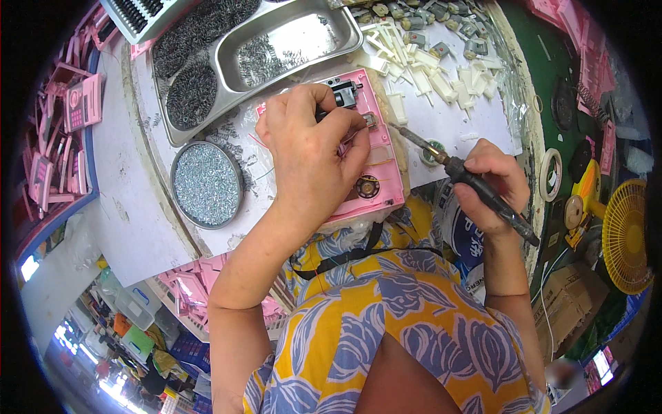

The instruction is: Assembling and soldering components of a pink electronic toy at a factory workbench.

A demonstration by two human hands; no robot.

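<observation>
A pink plastic toy casing [383,153] lies open on the table before me, with a black mechanism [343,91], a small metal part [371,121], thin wires and a round dark speaker-like disc [367,186] inside. Over its left half is my left hand [310,131], thumb and forefinger pinched beside the metal part; what they grip is hidden. My right hand [493,183] is wrapped round the dark handle of a soldering iron [486,196]. The iron's tip points left, close to the casing's right edge. A small round tin [434,152] sits beneath the iron's shaft.
Metal trays [224,52] of small springs stand at the back left, above a round dish [207,185] of tiny metal pieces. White plastic parts [441,79] and small motors [476,47] are heaped at the back right. Pink casings [58,138] pile left; a yellow fan [626,236] stands right.
</observation>
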